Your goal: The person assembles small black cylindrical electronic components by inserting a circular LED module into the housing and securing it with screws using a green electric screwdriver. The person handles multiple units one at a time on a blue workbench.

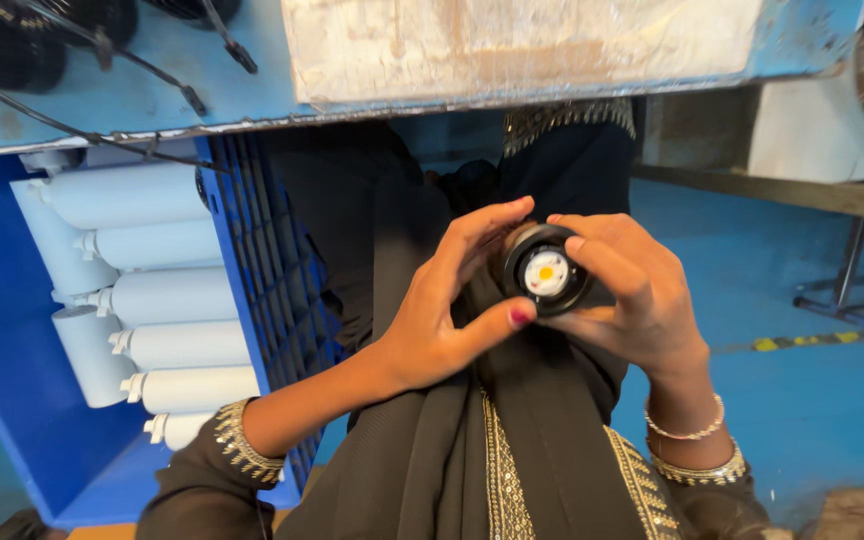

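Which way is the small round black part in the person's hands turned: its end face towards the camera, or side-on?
End-on: the round black part shows its white disc face with an orange centre.

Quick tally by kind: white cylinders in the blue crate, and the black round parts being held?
White cylinders in the blue crate: 8 visible, some partly hidden
Black round part with a white face, held by the left hand and right hand: 1
Total: 9
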